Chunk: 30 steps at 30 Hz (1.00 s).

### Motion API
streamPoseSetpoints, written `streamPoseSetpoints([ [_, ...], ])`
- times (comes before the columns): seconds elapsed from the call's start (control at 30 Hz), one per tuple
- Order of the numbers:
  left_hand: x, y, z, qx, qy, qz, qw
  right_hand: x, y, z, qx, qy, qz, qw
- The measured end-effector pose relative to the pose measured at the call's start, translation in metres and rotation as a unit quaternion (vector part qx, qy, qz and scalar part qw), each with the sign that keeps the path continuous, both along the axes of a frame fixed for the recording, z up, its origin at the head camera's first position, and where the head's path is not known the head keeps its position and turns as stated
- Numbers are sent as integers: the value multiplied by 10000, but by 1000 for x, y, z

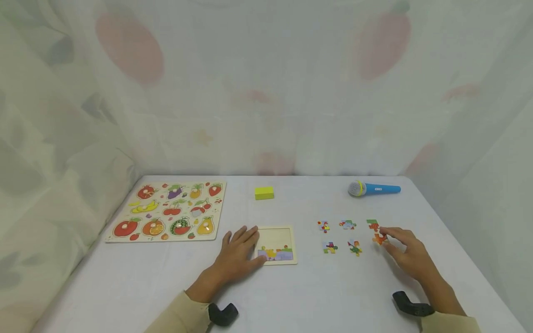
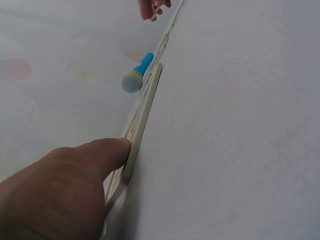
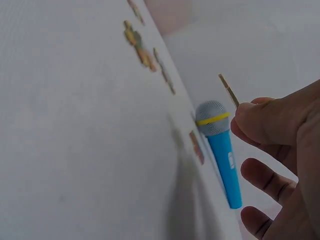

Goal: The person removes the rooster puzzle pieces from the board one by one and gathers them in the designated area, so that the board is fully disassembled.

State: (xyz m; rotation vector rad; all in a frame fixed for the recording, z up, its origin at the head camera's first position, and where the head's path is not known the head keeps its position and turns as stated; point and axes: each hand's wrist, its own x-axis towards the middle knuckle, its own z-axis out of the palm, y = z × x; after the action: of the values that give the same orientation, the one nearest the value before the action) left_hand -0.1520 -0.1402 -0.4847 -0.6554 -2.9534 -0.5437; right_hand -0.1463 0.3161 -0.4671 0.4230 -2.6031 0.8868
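My left hand (image 1: pixel 237 254) rests on the left side of a small wooden puzzle tray (image 1: pixel 294 245), its thumb at the near edge. Joined pieces (image 1: pixel 275 253) fill the lower part of that tray. In the left wrist view the thumb (image 2: pixel 107 152) touches the tray's rim (image 2: pixel 145 117). To the right, my right hand (image 1: pixel 410 256) pinches an orange jigsaw piece (image 1: pixel 380 239) between thumb and fingertips. The right wrist view shows this piece (image 3: pixel 228 90) edge-on, raised off the table. Just beyond it lies a green and orange piece (image 1: pixel 372 225).
Several loose jigsaw pieces (image 1: pixel 330 248) lie between the tray and my right hand. A blue toy microphone (image 1: pixel 381 189) lies at the back right. Behind the tray sits a yellow block (image 1: pixel 264 193). A fruit knob puzzle board (image 1: pixel 162 226) occupies the left of the table.
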Motion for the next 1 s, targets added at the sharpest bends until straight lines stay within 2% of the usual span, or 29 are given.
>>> streamPoseSetpoints([
  [0.1,-1,0,-1,-16,-1,10,10000,-1,2,-7,0,-261,-47,9996],
  [0.2,-1,0,-1,-38,-26,13,10000,-2,4,-11,19,-351,-81,9994],
  [0.43,-1,0,2,11,51,-32,10000,-2,4,-12,124,-612,-224,9978],
  [0.7,-1,0,0,7,20,7,10000,-2,5,-16,217,-610,-205,9977],
  [0.93,-1,1,0,61,-44,16,10000,0,3,-12,277,-1021,-498,9931],
  [1.0,-1,1,0,59,-65,15,10000,1,2,-8,266,-987,-606,9929],
])
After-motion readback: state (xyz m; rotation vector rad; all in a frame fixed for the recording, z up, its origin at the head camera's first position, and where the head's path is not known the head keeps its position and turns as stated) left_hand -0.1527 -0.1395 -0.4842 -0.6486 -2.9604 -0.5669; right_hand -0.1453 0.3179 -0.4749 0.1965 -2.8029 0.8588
